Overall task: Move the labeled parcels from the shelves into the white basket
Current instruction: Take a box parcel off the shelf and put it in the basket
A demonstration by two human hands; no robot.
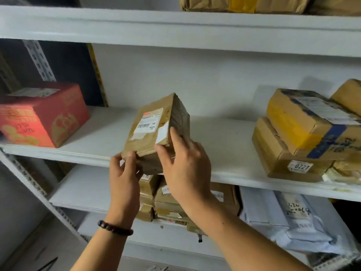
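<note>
While a red box point(43, 114) sits at the left end of the middle shelf point(224, 137), the left hand point(123, 178) pinches the lower corner of the labelled brown parcel point(154, 130), tipped up over the shelf's front edge. Right hand point(187, 165) clasps its right side, and taped boxes point(293, 137) are stacked at the right end.

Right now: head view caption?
Left hand and right hand grip a labeled brown parcel at the white shelf edge.

Brown parcel point(154, 130) with white label point(147, 122); red gold-patterned box point(42, 116); yellow-and-blue-taped carton point(310, 124); white shelf point(224, 145).
</note>
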